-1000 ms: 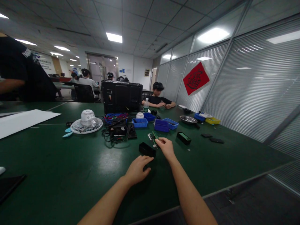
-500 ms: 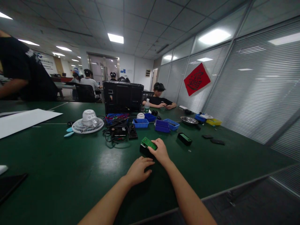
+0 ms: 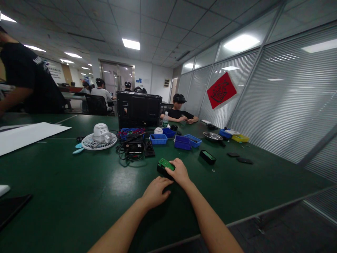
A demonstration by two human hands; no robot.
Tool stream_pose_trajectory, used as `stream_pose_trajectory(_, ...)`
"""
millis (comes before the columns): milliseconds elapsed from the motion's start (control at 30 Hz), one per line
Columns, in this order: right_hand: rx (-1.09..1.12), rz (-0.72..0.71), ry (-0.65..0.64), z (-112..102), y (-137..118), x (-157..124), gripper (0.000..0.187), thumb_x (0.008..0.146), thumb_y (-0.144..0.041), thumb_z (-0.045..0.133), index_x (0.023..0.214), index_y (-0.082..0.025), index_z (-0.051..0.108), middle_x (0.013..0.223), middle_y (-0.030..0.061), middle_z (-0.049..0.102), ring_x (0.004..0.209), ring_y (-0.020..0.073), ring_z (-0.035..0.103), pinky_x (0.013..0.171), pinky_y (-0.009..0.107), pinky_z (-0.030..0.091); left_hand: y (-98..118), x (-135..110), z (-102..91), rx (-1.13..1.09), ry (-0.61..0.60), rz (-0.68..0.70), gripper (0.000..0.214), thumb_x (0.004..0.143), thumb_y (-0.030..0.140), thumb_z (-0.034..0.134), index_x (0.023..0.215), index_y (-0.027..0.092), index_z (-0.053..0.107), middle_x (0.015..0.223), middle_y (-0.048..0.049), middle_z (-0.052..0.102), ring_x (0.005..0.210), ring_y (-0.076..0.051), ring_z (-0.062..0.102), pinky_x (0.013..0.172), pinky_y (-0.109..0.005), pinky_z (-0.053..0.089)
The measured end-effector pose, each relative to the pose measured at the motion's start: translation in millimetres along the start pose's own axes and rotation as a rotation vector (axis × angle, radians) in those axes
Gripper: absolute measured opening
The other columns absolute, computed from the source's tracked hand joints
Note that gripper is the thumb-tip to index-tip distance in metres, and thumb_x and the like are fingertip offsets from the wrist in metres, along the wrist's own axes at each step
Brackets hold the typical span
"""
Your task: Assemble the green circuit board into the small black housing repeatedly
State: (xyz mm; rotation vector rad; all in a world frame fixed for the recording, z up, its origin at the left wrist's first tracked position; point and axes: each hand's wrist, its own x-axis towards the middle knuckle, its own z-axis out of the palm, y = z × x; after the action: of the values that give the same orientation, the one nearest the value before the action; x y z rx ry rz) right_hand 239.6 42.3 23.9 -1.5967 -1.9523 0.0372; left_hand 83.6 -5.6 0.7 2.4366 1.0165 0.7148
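Observation:
A green circuit board [image 3: 165,163] lies in the top of a small black box-shaped case [image 3: 161,170] on the table. My right hand [image 3: 180,172] grips the board's right end between thumb and fingers, hiding part of the board and case. My left hand [image 3: 157,190] rests just in front of the case with its fingers stretched out, thumb apart. Whether its fingertips touch the case I cannot tell. To the right stands a second black case [image 3: 207,157] with a green board showing inside.
Behind my hands are a black device with cables [image 3: 134,149], blue bins [image 3: 158,139], a white fan [image 3: 100,137] and a large black panel [image 3: 139,110]. A metal bowl [image 3: 212,136] and flat black pieces [image 3: 244,160] lie right. A person [image 3: 180,112] sits across the green table [image 3: 79,196].
The circuit board has gone down from a raised, tilted position to lie lower in the black case. My right hand shifted slightly with it; my left hand has hardly moved.

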Motion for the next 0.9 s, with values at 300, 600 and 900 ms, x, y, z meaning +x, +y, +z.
stream_pose_trajectory(300,-0.014,0.035,-0.038,7.0,4.3,0.4,0.031,0.070,-0.038,0.061,0.094,-0.018,0.065,0.091,0.0069,0.055,0.091,0.0194,0.050,0.083,0.029,0.039,-4.3,0.8,3.2,0.008,0.004,0.017,0.044,0.072,0.021,0.054,0.115,0.025,0.053,0.111,-0.0009,0.059,0.099,-0.019,0.049,0.090,-0.034,0.036)
stream_pose_trajectory(600,0.026,0.071,-0.214,9.8,8.4,0.5,0.042,0.073,-0.043,0.057,0.106,-0.017,0.060,0.096,0.0078,0.059,0.090,0.0189,0.054,0.081,0.027,0.038,-11.8,2.4,8.2,0.013,0.092,-0.047,0.040,0.072,0.019,0.053,0.111,0.025,0.055,0.112,-0.0018,0.057,0.101,-0.018,0.048,0.091,-0.033,0.036)
stream_pose_trajectory(900,-0.177,0.265,-0.154,11.5,1.5,-1.6,0.044,0.073,-0.053,0.050,0.096,-0.016,0.057,0.097,0.0111,0.058,0.089,0.0225,0.055,0.070,0.029,0.041,-24.0,8.1,10.3,-0.059,0.250,-0.246,0.030,0.073,0.017,0.049,0.100,0.020,0.062,0.108,-0.0053,0.058,0.102,-0.018,0.050,0.093,-0.033,0.036)
